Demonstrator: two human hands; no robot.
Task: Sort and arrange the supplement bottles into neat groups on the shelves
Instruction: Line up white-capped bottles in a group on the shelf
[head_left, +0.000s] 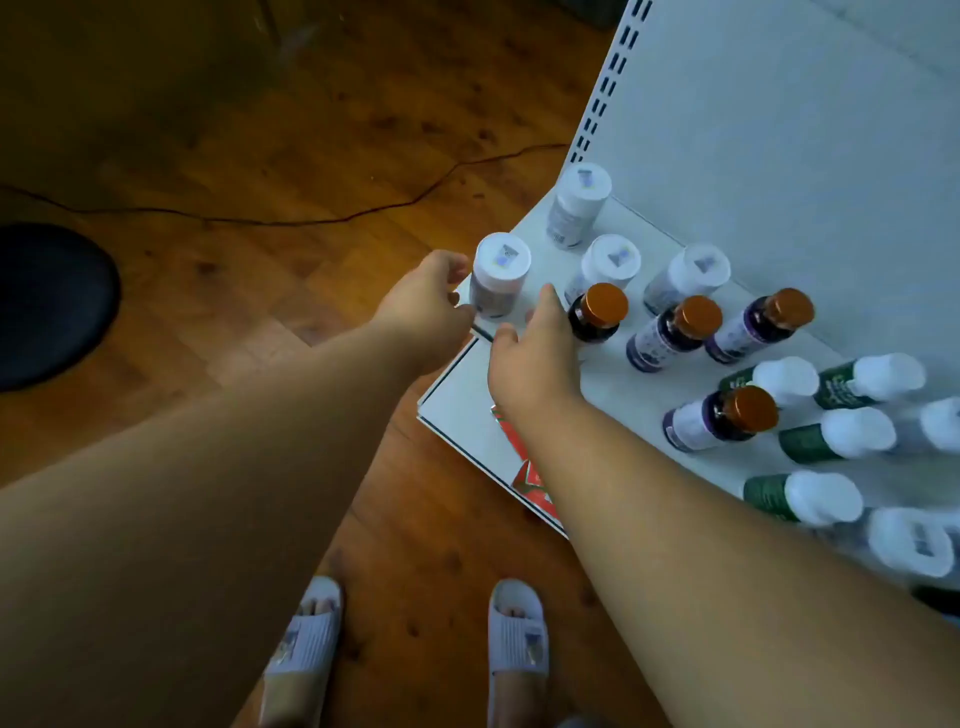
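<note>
The left hand (431, 296) curls its fingers round a white-capped bottle (500, 275) at the front corner of the white shelf (540, 244). The right hand (540, 353) reaches in just beside it and touches a dark bottle with an orange cap (597, 312); I cannot tell if it grips it. More white bottles (608, 260) stand behind. Green bottles with white caps (831, 436) stand further right. All caps are on, so what is inside stays hidden.

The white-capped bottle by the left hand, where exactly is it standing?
In the head view, the white-capped bottle stands at the shelf's left front corner, beside the left hand, left of the nearest orange-capped bottle.
</note>
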